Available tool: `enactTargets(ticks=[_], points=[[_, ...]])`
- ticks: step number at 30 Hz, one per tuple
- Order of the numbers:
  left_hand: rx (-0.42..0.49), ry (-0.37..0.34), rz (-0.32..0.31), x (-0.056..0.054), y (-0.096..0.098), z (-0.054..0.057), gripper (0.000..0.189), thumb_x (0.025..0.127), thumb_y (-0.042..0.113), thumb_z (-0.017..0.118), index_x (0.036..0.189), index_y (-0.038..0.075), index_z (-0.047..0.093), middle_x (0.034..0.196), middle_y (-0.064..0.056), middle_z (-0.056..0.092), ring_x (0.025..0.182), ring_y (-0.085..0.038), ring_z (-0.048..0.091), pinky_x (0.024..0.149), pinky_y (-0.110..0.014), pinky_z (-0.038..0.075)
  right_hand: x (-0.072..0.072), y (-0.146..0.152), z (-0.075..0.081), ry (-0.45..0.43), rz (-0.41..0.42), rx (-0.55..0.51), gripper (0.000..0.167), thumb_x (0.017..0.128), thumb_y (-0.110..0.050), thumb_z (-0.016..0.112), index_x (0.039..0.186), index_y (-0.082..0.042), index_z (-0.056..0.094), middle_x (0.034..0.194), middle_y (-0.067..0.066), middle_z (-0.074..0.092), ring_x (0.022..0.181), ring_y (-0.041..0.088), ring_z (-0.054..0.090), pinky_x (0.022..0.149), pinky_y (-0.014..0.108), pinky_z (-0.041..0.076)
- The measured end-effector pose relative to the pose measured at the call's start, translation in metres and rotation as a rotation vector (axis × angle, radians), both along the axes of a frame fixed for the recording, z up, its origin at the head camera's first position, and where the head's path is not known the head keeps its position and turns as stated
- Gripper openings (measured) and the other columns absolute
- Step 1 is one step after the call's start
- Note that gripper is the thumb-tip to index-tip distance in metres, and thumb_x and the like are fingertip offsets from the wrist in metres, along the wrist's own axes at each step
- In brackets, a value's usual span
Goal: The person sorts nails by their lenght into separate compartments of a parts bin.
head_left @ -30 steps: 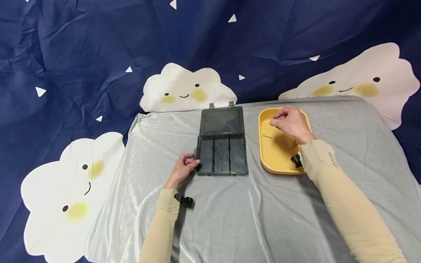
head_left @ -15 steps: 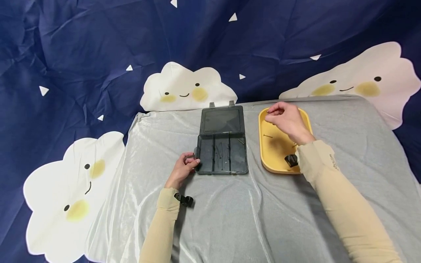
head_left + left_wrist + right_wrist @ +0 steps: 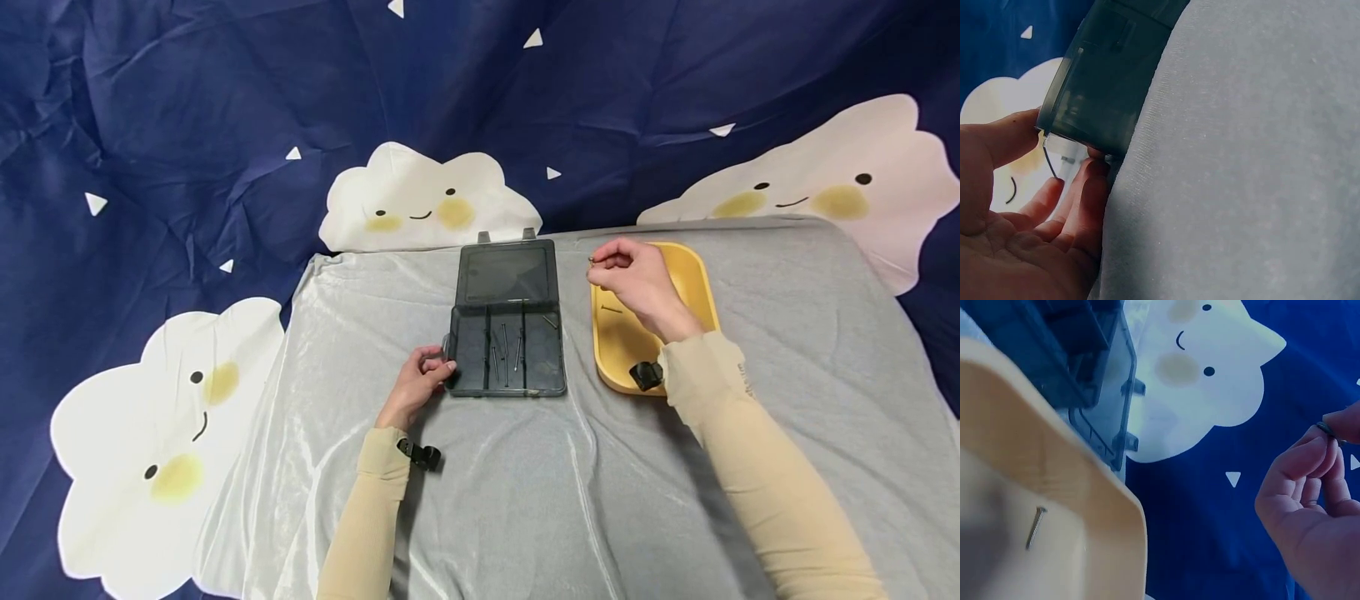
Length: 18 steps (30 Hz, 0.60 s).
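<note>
A dark see-through plastic box [image 3: 468, 354] lies with its lid raised back. My left hand [image 3: 412, 385] holds its left side; in the left wrist view the thumb lies on the upper edge and the fingers curl against the side below. Several long dark screws [image 3: 505, 354] lie in the middle compartment, and a short brass-coloured screw [image 3: 551, 322] is in the right one. My right hand [image 3: 637, 279] pinches a small screw [image 3: 1324, 429], mostly covered by thumb and fingers, over the left rim of the yellow tray [image 3: 708, 296]. Another screw [image 3: 1036, 528] lies in that tray.
Grey velvety cloth [image 3: 510, 483] covers the table, with folds in front of the box. A dark blue curtain [image 3: 465, 75] with white clouds hangs behind the table's far edge. The lid [image 3: 507, 273] leans back toward that edge.
My right hand has moved left from above the middle of the tray to its left rim, carrying the pinched screw. My left hand and the box have stayed in place.
</note>
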<state>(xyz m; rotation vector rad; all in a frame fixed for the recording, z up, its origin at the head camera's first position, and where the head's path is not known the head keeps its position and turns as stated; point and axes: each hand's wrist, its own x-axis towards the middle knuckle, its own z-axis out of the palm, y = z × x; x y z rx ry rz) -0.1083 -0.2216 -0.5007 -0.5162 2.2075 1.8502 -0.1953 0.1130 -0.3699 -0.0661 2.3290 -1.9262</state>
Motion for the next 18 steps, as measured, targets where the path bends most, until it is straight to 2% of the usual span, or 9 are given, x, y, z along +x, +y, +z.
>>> enactTargets(ticks=[1,8,13,18], points=[[0.002,-0.005,-0.003,-0.001,-0.001,0.000,0.050,0.089,0.013,0.069,0.132,0.003,0.046,0.093,0.000,0.063,0.075,-0.008,0.055,0.066,-0.024,0.046,0.001,-0.001,-0.001,0.000,0.004,-0.017,0.014,0.079,-0.001,0.062,0.091,-0.009,0.062,0.074,-0.011,0.064,0.066,0.002,0.055,0.060,0.017,0.046],[-0.004,0.002,-0.036,0.009,0.008,0.033,0.049,0.090,0.008,0.066,0.132,-0.004,0.044,0.092,-0.002,0.063,0.077,-0.013,0.056,0.069,-0.028,0.047,0.002,-0.011,-0.010,-0.013,0.014,-0.092,0.015,0.080,0.003,0.061,0.094,-0.002,0.060,0.070,-0.013,0.061,0.064,0.002,0.054,0.058,0.015,0.045],[0.000,-0.009,-0.035,0.009,0.008,0.034,0.051,0.090,0.009,0.066,0.134,-0.003,0.043,0.094,-0.002,0.062,0.079,-0.014,0.056,0.070,-0.028,0.047,0.004,-0.016,-0.016,-0.002,0.024,-0.086,0.014,0.079,0.002,0.063,0.091,-0.005,0.060,0.072,-0.013,0.063,0.065,0.002,0.055,0.058,0.016,0.046],[0.001,-0.005,-0.035,0.009,0.008,0.033,0.051,0.090,0.008,0.066,0.134,-0.004,0.043,0.093,-0.002,0.062,0.079,-0.013,0.056,0.070,-0.028,0.047,0.006,-0.021,-0.024,-0.011,0.034,-0.085,0.016,0.078,0.003,0.063,0.093,-0.003,0.059,0.071,-0.013,0.061,0.067,0.003,0.056,0.061,0.016,0.047]])
